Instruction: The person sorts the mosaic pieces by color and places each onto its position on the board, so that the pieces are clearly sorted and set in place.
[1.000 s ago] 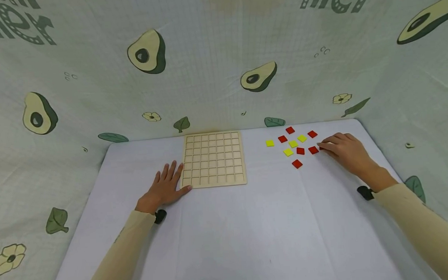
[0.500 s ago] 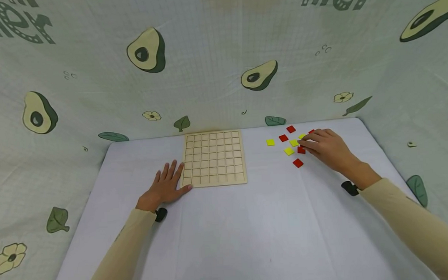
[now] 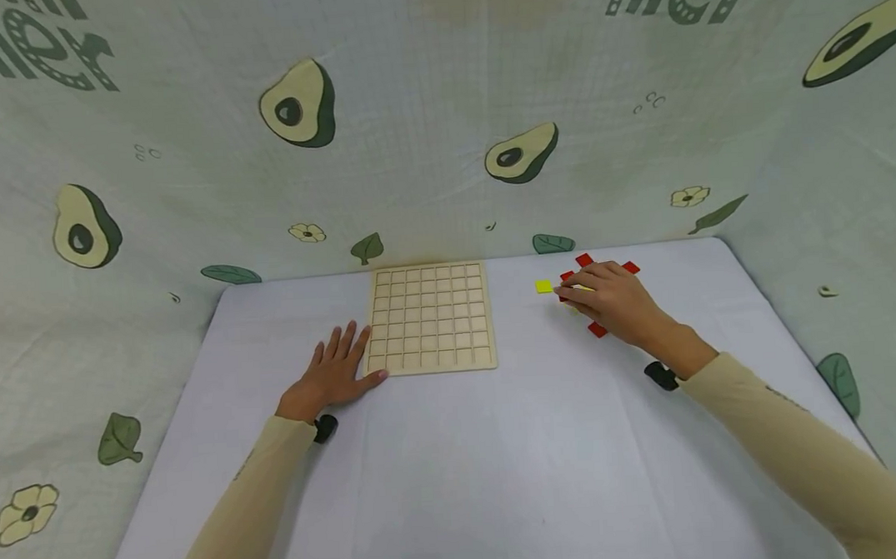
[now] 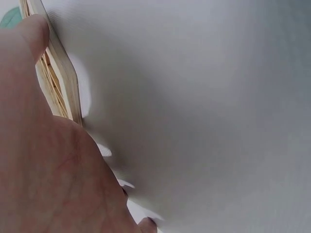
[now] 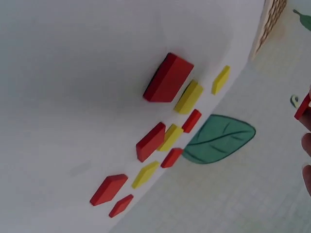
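My right hand (image 3: 618, 304) pinches a red square tile (image 5: 302, 107) just above the scattered tiles. Fingers hide part of that tile. Below it lie red tiles, among them the nearest red tile (image 5: 169, 80), and yellow tiles such as the yellow tile (image 3: 543, 286) at the left of the group. The pale wooden grid board (image 3: 430, 318) lies flat left of the tiles, its cells without tiles. Flat on the table, my left hand (image 3: 332, 376) has its fingers spread along the board's left edge. Its thumb touches the board's near left corner.
A white cloth covers the table (image 3: 456, 471). Behind it and at the sides hangs a pale curtain (image 3: 413, 164) printed with avocados and leaves. A black wrist camera (image 3: 661, 376) sits at the right wrist.
My right hand has moved left from the right edge of the tile group to above its middle, carrying the red tile. The left hand has stayed at the board.
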{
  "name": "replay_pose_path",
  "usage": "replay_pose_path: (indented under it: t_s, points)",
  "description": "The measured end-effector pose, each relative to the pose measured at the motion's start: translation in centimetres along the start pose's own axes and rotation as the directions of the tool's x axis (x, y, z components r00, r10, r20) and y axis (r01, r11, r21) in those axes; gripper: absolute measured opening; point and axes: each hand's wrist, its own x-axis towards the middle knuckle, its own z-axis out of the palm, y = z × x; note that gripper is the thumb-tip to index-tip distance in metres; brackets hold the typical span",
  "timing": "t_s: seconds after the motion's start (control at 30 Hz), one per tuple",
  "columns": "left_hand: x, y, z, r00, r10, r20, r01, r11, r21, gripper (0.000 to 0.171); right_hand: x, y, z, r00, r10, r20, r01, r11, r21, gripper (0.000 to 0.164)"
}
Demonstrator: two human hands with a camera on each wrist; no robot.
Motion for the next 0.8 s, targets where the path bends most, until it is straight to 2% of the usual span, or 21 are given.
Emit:
replay_pose_path:
  t_s: [0.23, 0.43, 0.6, 0.8]
  points:
    - [-0.4, 0.8, -0.5, 0.999, -0.025, 0.037, 0.024, 0.999, 0.036, 0.094, 2.0, -1.6, 1.8, 0.999, -0.018, -0.031, 0.020, 0.996, 0.084, 0.038]
    - [-0.3, 1.0, -0.5, 0.998, -0.037, 0.047, 0.034, 0.997, 0.062, 0.092, 3.5, -3.1, 2.9, 1.000, -0.014, -0.020, 0.017, 0.991, 0.135, 0.037]
    - [-0.2, 0.8, -0.5, 0.998, -0.038, 0.055, 0.036, 0.998, 0.050, 0.094, 4.7, -4.3, 3.8, 1.000, -0.013, -0.001, 0.013, 0.987, 0.158, 0.036]
    - [0.5, -0.3, 0.4, 0.998, -0.037, 0.043, 0.033, 0.997, 0.072, 0.097, 6.3, -5.5, 4.9, 1.000, 0.002, 0.015, -0.005, 0.980, 0.198, 0.032]
